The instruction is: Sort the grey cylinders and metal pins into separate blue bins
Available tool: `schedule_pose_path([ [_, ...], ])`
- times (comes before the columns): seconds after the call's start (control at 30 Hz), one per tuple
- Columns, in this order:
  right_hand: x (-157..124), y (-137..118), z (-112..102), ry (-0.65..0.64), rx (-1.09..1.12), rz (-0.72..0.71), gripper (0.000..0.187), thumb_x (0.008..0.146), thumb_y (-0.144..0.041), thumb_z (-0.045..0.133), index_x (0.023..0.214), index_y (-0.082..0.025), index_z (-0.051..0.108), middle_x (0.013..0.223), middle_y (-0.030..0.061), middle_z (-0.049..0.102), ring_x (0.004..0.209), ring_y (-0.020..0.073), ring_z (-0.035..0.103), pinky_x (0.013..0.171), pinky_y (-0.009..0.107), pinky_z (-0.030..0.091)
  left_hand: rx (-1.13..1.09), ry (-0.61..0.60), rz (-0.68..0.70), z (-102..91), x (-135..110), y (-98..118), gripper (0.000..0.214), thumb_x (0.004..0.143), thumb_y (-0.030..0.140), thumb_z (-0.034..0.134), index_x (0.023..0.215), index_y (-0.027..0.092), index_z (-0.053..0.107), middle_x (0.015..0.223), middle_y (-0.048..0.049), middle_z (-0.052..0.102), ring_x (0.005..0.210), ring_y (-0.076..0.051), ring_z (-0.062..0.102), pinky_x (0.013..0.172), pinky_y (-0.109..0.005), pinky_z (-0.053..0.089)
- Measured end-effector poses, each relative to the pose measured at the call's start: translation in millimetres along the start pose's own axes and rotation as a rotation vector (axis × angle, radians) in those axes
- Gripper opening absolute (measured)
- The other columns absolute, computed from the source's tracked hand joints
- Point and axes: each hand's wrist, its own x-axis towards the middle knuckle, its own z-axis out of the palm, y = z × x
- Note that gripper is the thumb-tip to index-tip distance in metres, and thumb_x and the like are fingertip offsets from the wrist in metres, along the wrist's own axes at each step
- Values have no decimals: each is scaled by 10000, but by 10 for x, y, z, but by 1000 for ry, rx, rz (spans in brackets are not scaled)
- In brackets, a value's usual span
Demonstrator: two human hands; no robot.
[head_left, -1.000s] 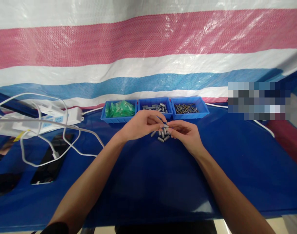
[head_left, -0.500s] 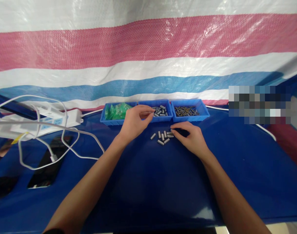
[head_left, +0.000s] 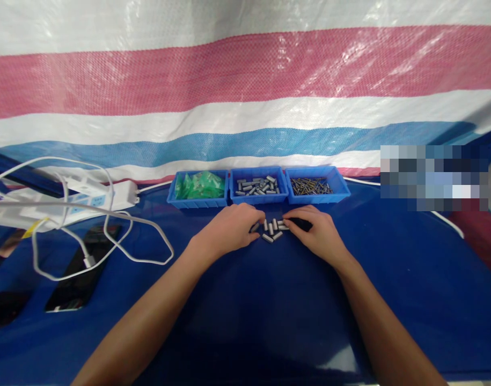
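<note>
Several short grey metal pins point(head_left: 271, 229) lie in a loose group on the blue table, between my two hands. My left hand point(head_left: 235, 228) is at the group's left side, thumb and fingers apart around a single pin point(head_left: 254, 228). At the right side of the group is my right hand point(head_left: 315, 230), its thumb and index fingertips drawn together at the end of a pin point(head_left: 283, 227). Just behind the hands, the middle blue bin point(head_left: 259, 199) contains more of these pins.
A left blue bin point(head_left: 199, 203) holds green plastic bags; a right blue bin point(head_left: 320, 199) holds many screws. On the left are a white power strip point(head_left: 124, 195), looping white cables point(head_left: 148, 261) and a black phone point(head_left: 74, 281). A striped sheet point(head_left: 245, 69) hangs behind.
My left hand has come down from over the middle bin to the leftmost pin on the table, and its fingers have parted. My right hand has hardly moved.
</note>
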Motion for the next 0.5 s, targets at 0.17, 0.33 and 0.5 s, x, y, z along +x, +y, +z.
schedule_pose_path([
  [0.17, -11, 3, 11, 30, 10, 7, 121, 973, -243, 682, 1009, -240, 798, 1029, 53, 823, 994, 261, 744, 916, 417, 580, 66, 9, -44, 89, 28, 11, 160, 909, 155, 635, 1024, 197, 738, 997, -95, 758, 864, -249, 718, 681, -307, 479],
  [0.33, -19, -19, 10, 96, 51, 39, 132, 971, -258, 686, 1023, -237, 805, 1006, 49, 815, 938, 238, 743, 878, 388, 583, 6, 52, -33, 26, 22, -9, 250, 866, 118, 619, 1035, 176, 792, 952, -106, 758, 851, -247, 714, 714, -318, 514],
  [0.5, -30, -64, 21, 174, 209, 113, 153, 960, -320, 715, 1046, -247, 818, 1012, 48, 814, 892, 228, 738, 869, 390, 582, -468, 217, 7, -84, 36, 43, 146, 870, 151, 677, 968, 160, 784, 843, -42, 771, 741, -158, 715, 729, -255, 564],
])
